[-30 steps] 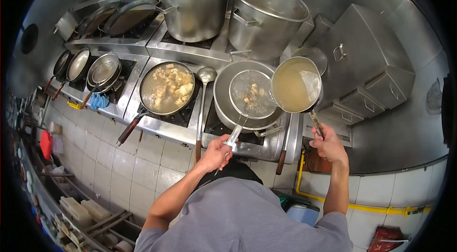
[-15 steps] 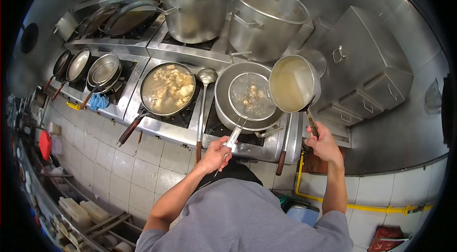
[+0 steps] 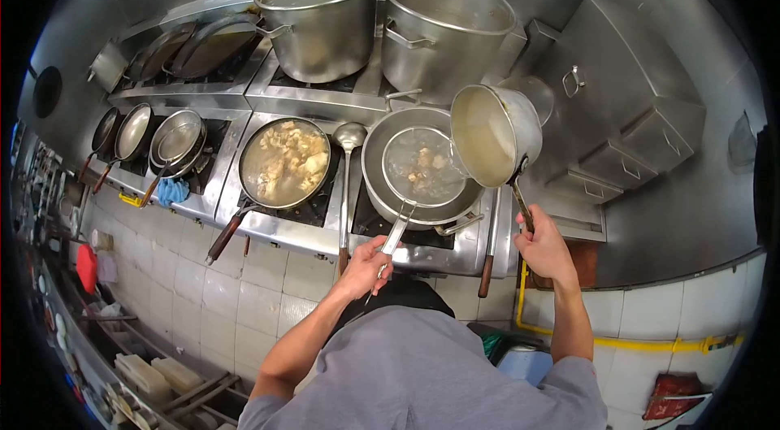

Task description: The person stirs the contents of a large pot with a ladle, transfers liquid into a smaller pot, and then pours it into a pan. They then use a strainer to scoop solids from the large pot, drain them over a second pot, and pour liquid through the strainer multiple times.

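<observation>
My left hand [image 3: 366,269] is closed around the metal handle of a round strainer [image 3: 396,235]. The strainer's mesh bowl rests inside a wide metal pot [image 3: 373,160] on the stove, with small pale chunks of food [image 3: 422,166] in it. In my right hand [image 3: 546,249] is the handle of a saucepan [image 3: 524,129], tipped left over the pot's right side. Cloudy liquid lies in the saucepan, and some appears to run from its lip toward the strainer. To the left, a frying pan [image 3: 226,236] holds chunks in liquid.
A long ladle [image 3: 348,137] lies between frying pan and pot. Another wooden-handled utensil [image 3: 487,263] lies right of the pot. Behind stand two tall stockpots [image 3: 321,40]. Smaller pans [image 3: 134,131] and a blue cloth [image 3: 171,190] are at left, metal drawers [image 3: 624,167] at right.
The saucepan has tipped further toward the pot, its mouth now turned more to the left. My left hand holds the strainer almost as before. The whole view has shifted slightly.
</observation>
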The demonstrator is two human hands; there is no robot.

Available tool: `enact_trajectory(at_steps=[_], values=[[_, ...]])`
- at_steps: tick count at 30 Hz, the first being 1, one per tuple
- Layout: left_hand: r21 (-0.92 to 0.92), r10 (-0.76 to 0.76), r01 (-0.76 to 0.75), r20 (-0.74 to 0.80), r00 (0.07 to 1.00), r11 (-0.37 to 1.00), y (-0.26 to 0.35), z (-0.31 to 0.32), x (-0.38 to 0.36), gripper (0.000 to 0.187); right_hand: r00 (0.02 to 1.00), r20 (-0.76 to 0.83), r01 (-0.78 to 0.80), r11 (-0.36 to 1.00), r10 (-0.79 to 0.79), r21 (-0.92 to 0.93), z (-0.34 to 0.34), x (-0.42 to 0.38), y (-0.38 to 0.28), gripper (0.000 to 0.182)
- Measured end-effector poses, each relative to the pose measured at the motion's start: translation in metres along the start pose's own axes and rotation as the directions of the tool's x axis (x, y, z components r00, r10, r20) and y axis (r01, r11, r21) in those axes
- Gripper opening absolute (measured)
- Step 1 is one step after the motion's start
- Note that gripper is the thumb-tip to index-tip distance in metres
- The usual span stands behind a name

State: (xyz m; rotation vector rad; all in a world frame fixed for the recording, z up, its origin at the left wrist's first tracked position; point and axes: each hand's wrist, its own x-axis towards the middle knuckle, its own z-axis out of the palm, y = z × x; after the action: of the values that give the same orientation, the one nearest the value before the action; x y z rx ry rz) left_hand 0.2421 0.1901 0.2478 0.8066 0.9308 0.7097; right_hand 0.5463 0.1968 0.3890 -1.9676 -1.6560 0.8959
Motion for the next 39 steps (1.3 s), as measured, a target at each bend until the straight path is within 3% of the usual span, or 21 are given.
enact_trajectory(at_steps=[11, 14, 20, 24, 28, 30, 34, 39], values=[[-0.002, -0.008, 0.008, -0.025, 1.000, 1.000, -0.001, 0.005, 0.009, 0.033, 0.998, -0.061, 0.013, 0.997, -0.018, -0.076, -0.021, 0.002, -0.009, 0.021], [-0.021, -0.013, 0.012, -0.045, 0.999, 1.000, -0.003, 0.006, 0.012, 0.031, 0.993, -0.076, 0.091, 0.995, -0.093, -0.037, -0.037, 0.017, -0.011, 0.019], [0.028, -0.017, 0.018, -0.054, 0.998, 0.999, -0.001, 0.004, 0.006, 0.033, 0.897, -0.224, 0.405, 0.912, -0.382, 0.068, -0.078, 0.098, -0.044, 0.015], [0.058, 0.018, -0.015, -0.054, 0.998, 0.998, -0.006, 0.003, 0.004, 0.040, 0.852, -0.263, 0.440, 0.892, -0.452, -0.105, -0.110, 0.195, -0.085, 0.028], [0.057, 0.006, 0.000, -0.102, 0.995, 0.998, -0.014, 0.005, 0.001, 0.040, 0.924, -0.152, 0.295, 0.906, -0.351, -0.302, -0.124, 0.308, -0.117, 0.030], [0.033, -0.001, 0.006, -0.143, 0.990, 0.999, -0.014, 0.010, -0.003, 0.040, 0.978, -0.091, 0.149, 0.939, -0.185, -0.310, -0.122, 0.345, -0.136, 0.025], [-0.008, -0.017, 0.016, -0.181, 0.983, 1.000, -0.015, 0.020, -0.010, 0.040, 0.992, -0.050, 0.092, 0.946, -0.113, -0.312, -0.105, 0.424, -0.139, 0.021], [-0.103, -0.037, 0.009, -0.279, 0.959, 0.995, -0.026, 0.030, -0.012, 0.041, 0.974, 0.212, -0.027, 0.966, 0.084, -0.259, -0.090, 0.456, -0.154, 0.020]])
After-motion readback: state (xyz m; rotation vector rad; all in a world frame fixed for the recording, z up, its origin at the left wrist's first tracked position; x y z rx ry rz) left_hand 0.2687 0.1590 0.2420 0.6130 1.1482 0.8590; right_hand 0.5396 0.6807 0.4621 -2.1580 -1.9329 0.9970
